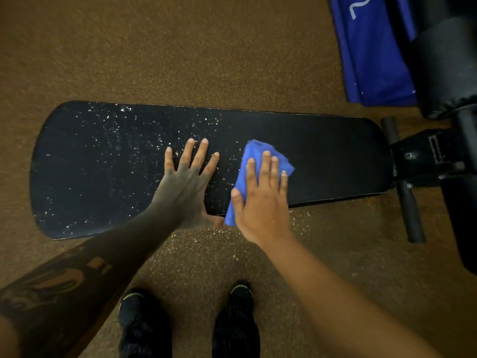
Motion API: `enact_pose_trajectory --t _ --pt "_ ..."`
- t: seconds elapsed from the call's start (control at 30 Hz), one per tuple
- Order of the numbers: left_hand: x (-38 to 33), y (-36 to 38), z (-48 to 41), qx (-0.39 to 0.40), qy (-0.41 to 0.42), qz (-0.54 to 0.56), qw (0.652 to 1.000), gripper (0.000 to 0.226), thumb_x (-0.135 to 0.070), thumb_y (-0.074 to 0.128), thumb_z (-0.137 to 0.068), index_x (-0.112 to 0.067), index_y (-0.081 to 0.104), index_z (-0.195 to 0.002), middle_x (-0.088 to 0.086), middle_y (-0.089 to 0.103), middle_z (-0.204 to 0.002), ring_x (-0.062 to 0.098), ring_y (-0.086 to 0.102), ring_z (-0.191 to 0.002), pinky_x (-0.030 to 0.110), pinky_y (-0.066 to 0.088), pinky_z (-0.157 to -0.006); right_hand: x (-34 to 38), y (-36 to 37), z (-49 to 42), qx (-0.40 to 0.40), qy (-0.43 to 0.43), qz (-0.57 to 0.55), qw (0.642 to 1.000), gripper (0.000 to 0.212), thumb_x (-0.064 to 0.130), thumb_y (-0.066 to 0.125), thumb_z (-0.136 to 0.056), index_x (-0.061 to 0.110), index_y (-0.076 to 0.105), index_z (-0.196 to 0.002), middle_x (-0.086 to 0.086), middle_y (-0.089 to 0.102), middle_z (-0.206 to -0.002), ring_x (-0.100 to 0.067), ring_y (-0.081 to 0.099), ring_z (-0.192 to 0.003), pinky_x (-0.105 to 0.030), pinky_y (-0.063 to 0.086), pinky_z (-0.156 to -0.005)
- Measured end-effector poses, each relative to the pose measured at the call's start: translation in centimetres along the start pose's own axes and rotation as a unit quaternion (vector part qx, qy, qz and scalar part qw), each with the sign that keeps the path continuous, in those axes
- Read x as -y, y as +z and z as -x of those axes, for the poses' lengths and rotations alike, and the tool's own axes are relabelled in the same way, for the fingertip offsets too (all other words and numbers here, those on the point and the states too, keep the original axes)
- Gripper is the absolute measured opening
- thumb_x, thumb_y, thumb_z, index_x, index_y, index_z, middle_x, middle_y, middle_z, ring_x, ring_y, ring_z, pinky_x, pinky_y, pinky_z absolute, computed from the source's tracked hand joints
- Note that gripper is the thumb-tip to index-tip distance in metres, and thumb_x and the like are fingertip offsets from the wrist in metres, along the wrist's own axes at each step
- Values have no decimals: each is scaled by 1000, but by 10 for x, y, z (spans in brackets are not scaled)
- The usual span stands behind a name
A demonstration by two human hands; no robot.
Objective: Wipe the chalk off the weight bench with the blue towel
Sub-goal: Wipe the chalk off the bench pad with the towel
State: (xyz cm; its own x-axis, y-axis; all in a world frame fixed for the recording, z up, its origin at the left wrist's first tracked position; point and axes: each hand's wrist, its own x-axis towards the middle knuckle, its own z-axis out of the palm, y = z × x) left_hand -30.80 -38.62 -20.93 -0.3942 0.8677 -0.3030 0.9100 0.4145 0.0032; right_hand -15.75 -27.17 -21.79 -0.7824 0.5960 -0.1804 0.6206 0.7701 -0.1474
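A black padded weight bench (pixel 322 156) lies lengthwise across a brown speckled gym floor (pixel 180 60), seen from directly above by the person standing at its near edge. White chalk specks (pixel 111 140) are scattered thickly over the left half of the pad and thin out toward the middle, while the right half, toward the metal frame (pixel 423 156), looks dark and nearly free of specks. Some pale dust also lies on the floor just below the near edge of the pad.

The blue towel (pixel 260 148) is bunched into a loose wad on the middle of the pad, its lower corner hanging over the near edge. The right hand (pixel 260 200) lies flat on top of the towel, palm down, fingers stretched forward and slightly apart and the thumb out to the left; it presses on the cloth rather than closing around it. The left hand (pixel 188 177) rests just beside it on the bare pad, palm down, fingers spread wide over the chalk, with the heel of the hand at the near edge; it holds nothing. The left forearm, marked with dark tattoos, reaches in from the lower left, and the right forearm from the lower right.

Two black shoes (pixel 191 324) stand on the floor below the bench. A blue bag (pixel 371 55) with white lettering lies at the upper right, beside black padded rollers (pixel 444 65).
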Motion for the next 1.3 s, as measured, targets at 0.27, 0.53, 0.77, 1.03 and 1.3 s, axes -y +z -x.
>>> enact_pose_trajectory --t 0.27,0.53,0.77,1.03,1.3 --pt "1 3 0 0 -9 19 1000 145 -105 23 -46 -14 -11 -154 16 -19 -163 39 -15 -151 69 3 -117 -6 -8 -22 -2 8 0 1000 67 46 20 -100 14 10 -158 -17 -6 -165 -34 -6 -152 -54 6 -122" --pt "2 5 2 -1 -24 28 999 149 -105 27 -45 -12 -16 -153 15 -22 -163 39 -17 -150 69 3 -117 -12 -13 -43 1 11 16 1000 64 43 23 -102 14 11 -158 -17 -6 -165 -33 -7 -152 -53 6 -123" --pt "2 5 4 3 -32 38 999 151 -107 26 -44 -10 -16 -152 15 -23 -163 38 -18 -150 67 0 -118 -11 -15 -54 1 -71 53 996 63 44 25 -101 17 15 -157 -15 -1 -166 -33 -4 -153 -54 8 -122" --pt "5 4 7 -2 -32 35 999 149 -107 23 -46 -10 -15 -153 16 -23 -163 37 -20 -150 66 0 -118 0 -19 -53 11 -142 69 987 65 50 23 -99 21 17 -157 -15 0 -166 -34 -3 -153 -57 9 -121" --pt "25 -1 13 -6 -48 36 998 153 -107 27 -43 -9 -15 -153 16 -22 -163 37 -20 -150 66 -1 -118 24 -11 -42 22 -85 44 995 61 41 24 -103 18 10 -158 -11 -1 -167 -31 -5 -153 -60 6 -120"
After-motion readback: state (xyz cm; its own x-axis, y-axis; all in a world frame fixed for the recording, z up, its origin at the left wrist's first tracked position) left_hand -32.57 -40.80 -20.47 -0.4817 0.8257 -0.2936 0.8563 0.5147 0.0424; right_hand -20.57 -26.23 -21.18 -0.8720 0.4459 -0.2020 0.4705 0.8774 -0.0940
